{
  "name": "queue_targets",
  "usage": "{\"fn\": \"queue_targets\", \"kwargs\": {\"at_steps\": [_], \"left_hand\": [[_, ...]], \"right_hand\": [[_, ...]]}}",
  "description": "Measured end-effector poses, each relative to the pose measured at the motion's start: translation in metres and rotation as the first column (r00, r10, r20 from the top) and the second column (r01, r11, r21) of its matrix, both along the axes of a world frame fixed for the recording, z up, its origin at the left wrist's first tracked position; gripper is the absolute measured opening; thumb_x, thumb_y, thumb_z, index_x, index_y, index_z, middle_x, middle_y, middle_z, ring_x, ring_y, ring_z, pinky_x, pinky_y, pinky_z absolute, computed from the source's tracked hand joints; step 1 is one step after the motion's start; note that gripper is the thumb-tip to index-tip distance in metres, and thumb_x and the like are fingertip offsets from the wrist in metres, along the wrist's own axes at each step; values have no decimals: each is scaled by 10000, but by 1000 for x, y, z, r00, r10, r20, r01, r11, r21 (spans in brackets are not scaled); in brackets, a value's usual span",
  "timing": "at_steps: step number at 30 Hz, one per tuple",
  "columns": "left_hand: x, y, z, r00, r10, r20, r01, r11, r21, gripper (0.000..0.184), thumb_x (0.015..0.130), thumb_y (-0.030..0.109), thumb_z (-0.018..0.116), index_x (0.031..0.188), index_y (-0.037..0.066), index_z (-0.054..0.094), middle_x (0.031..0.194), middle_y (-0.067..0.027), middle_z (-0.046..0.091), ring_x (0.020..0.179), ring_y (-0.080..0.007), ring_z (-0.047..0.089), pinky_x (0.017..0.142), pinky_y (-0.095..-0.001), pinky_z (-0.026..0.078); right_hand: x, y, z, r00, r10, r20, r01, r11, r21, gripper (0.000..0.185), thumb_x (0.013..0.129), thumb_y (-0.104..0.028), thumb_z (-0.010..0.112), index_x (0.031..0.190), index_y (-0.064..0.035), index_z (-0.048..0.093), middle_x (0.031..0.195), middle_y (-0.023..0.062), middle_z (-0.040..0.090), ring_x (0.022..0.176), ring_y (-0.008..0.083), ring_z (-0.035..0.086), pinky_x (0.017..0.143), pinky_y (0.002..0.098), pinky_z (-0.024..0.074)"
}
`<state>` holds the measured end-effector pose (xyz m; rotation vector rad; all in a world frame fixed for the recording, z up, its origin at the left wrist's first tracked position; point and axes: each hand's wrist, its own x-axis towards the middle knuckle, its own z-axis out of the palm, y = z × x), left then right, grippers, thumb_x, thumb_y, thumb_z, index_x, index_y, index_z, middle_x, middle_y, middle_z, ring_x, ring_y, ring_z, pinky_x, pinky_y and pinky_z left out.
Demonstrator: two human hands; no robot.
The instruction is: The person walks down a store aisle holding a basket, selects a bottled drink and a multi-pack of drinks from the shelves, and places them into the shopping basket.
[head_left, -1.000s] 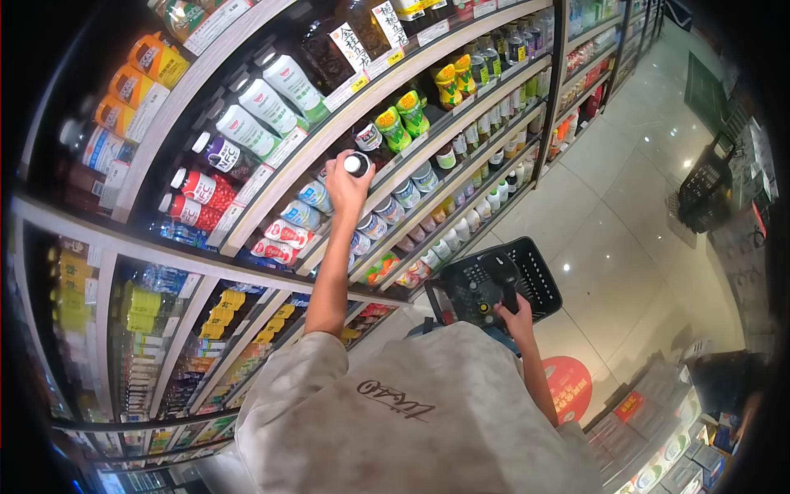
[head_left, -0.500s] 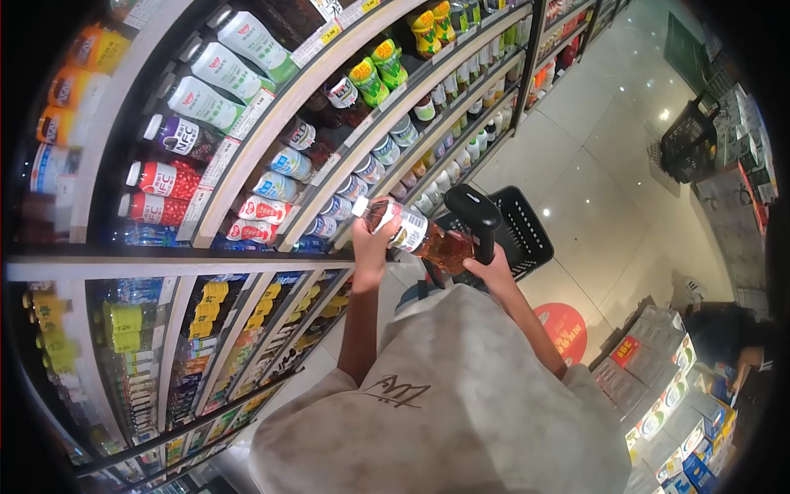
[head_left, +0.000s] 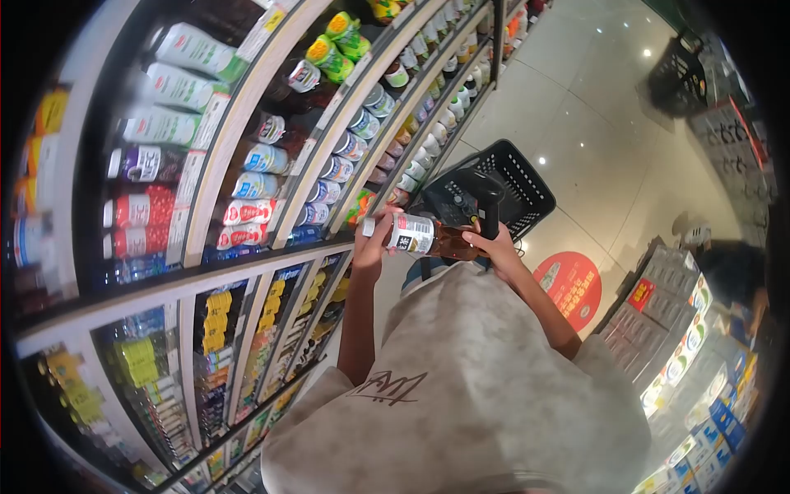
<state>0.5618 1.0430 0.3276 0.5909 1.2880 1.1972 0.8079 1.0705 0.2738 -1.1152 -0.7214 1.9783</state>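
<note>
My left hand (head_left: 372, 243) is closed around the capped end of a drink bottle (head_left: 414, 234), which lies nearly level in front of my chest. The bottle has a white cap, a white label with a barcode, and amber-brown liquid. My right hand (head_left: 495, 247) wraps the handle of a black handheld scanner (head_left: 487, 196), its thumb by the bottle's base. Whether that thumb presses on the bottle is hard to tell. Beyond both hands, lower down, is a black shopping basket (head_left: 533, 188) with perforated sides; the scanner covers part of it.
Shelves (head_left: 222, 136) of bottled drinks curve along my left, close to my left hand. A red round floor sticker (head_left: 568, 290) lies on the tiled floor (head_left: 568, 123). Stacked boxes (head_left: 658, 288) stand at right, and another black basket (head_left: 676, 78) is farther off.
The bottle has turned to lie more level, its label rolled round. The scanner has tilted and shifted slightly right. The whole view has swung, moving shelves and basket in the picture.
</note>
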Motion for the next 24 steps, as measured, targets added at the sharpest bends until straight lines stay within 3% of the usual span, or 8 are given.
{"fn": "queue_targets", "kwargs": {"at_steps": [5, 7, 10, 15, 18, 21, 22, 24], "left_hand": [[15, -10, -1, 981, -162, -109, 132, 962, -240, 393, 923, 285, 534, 1224, 34, 563, 790, -15, 609, 591, -58, 539, 500, -204, 486], [14, -17, -14, 972, -231, 48, 235, 928, -288, 456, 894, 297, 581, 1257, 26, 538, 799, -45, 617, 690, -131, 646, 610, -264, 571], [23, -20, -25, 927, -373, 39, 359, 852, -382, 484, 875, 294, 616, 1265, 22, 526, 835, -67, 627, 718, -159, 661, 630, -279, 578], [44, -13, -47, 798, -602, 26, 529, 680, -508, 514, 862, 343, 637, 1243, 15, 536, 876, -89, 648, 694, -144, 649, 604, -258, 566], [55, -7, -65, 585, -809, 52, 673, 449, -587, 443, 904, 447, 548, 1020, 24, 615, 724, -26, 622, 558, -57, 565, 473, -188, 455], [64, 1, -82, 582, -807, 97, 675, 413, -611, 411, 901, 426, 555, 966, 22, 599, 693, -3, 567, 552, -59, 508, 456, -208, 435], [68, 3, -92, 580, -807, 110, 675, 401, -619, 467, 909, 491, 512, 942, 32, 593, 614, 38, 456, 484, -38, 417, 418, -197, 391], [75, 8, -115, 610, -785, 108, 660, 428, -618, 464, 913, 483, 505, 964, 29, 586, 640, 28, 474, 508, -34, 428, 418, -195, 389]], "right_hand": [[15, -13, -16, 993, -120, -9, 118, 986, -117, 298, 740, -80, 763, 830, -81, 479, 850, 26, 591, 855, 125, 605, 715, 268, 492], [24, -18, -33, 991, -126, 49, 131, 984, -118, 265, 759, -88, 744, 824, -96, 488, 850, 28, 618, 815, 101, 599, 704, 246, 474], [40, -28, -52, 987, -154, 48, 159, 977, -141, 291, 738, -95, 763, 848, -65, 496, 898, 91, 644, 810, 131, 617, 688, 265, 498], [68, -40, -68, 970, -147, 194, 185, 964, -191, 280, 745, -128, 758, 874, -49, 523, 852, 54, 628, 788, 126, 616, 677, 262, 492], [82, -39, -85, 959, -88, 269, 147, 967, -209, 254, 765, -160, 744, 872, -46, 543, 824, 33, 612, 773, 119, 609, 674, 259, 480], [91, -39, -110, 952, -110, 285, 181, 955, -236, 218, 795, -190, 716, 861, -47, 564, 775, 15, 589, 746, 106, 586, 678, 253, 454], [91, -35, -111, 942, -162, 293, 248, 926, -285, 210, 798, -188, 712, 856, -46, 568, 758, 15, 586, 734, 105, 579, 677, 253, 453], [102, -33, -136, 908, -189, 374, 299, 917, -264, 201, 814, -196, 692, 828, -34, 574, 730, 29, 590, 695, 115, 575, 650, 268, 463]]}}
